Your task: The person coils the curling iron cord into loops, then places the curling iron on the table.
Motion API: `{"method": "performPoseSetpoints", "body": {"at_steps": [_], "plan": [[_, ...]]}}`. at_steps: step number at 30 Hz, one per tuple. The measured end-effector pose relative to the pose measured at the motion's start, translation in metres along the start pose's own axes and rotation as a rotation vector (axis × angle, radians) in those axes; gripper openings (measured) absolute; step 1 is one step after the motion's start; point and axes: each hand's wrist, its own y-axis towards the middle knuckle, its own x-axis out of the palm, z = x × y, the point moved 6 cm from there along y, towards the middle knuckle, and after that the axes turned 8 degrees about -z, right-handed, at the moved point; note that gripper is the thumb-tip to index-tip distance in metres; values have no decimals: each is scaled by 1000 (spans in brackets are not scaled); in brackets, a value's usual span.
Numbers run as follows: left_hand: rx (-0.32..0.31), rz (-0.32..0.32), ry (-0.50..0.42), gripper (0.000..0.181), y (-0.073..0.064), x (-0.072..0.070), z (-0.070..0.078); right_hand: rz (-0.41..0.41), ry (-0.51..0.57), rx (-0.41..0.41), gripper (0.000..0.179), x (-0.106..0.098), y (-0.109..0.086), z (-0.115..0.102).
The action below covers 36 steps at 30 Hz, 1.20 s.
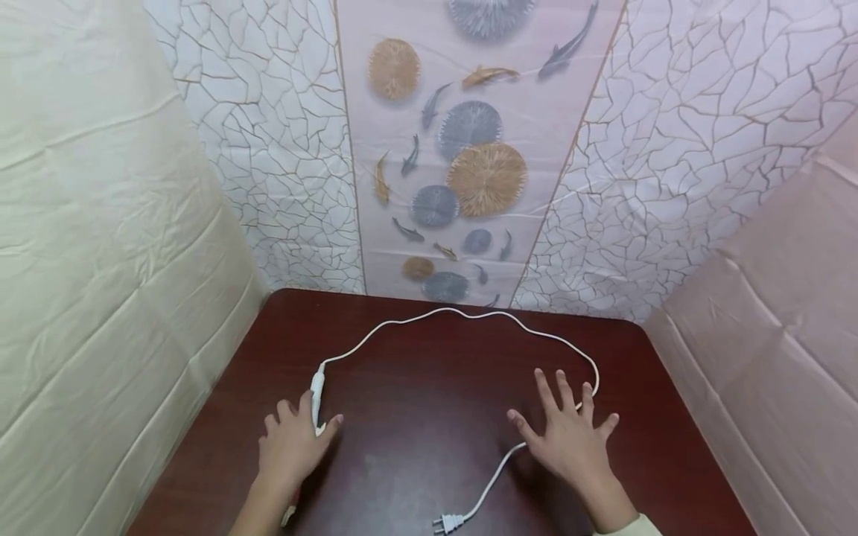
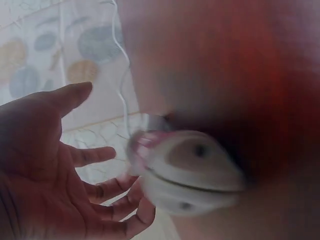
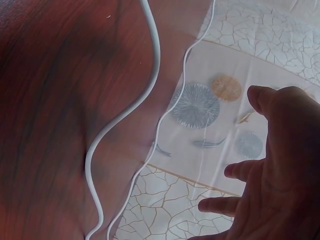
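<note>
A white and pink hair straightener [image 2: 192,172] lies lengthwise on the left of the table, its two halves together and blurred in the left wrist view. My left hand [image 1: 293,439] is over it with fingers spread, hiding most of its body; the cord end of the straightener [image 1: 317,387] shows past the fingertips. A white cord [image 1: 482,316] runs from it in a wide arc along the back and down the right side. Over that right stretch my right hand [image 1: 570,439] hovers, fingers splayed and nothing in them. The cord ends in a two-pin plug [image 1: 452,522] at the front.
The dark red-brown table [image 1: 415,402] has rounded back corners. A patterned cloth wall [image 1: 469,149] with fish and round motifs stands behind it. Pale cloth walls [image 1: 100,298] close in both sides.
</note>
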Motion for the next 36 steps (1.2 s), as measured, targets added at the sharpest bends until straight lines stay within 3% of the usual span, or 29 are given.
{"method": "performPoseSetpoints", "body": {"at_steps": [7, 13, 28, 36], "plan": [[-64, -15, -34, 81, -2, 16, -24, 3, -7, 1, 101, 0, 0, -3], [-71, -34, -45, 75, -8, 21, -32, -5, -9, 7, 101, 2, -2, -4], [27, -10, -52, 61, -3, 16, -31, -5, -18, 6, 101, -1, -2, -6], [70, 18, -104, 58, -2, 1, -19, 4, -10, 1, 100, -7, -2, -8]]}}
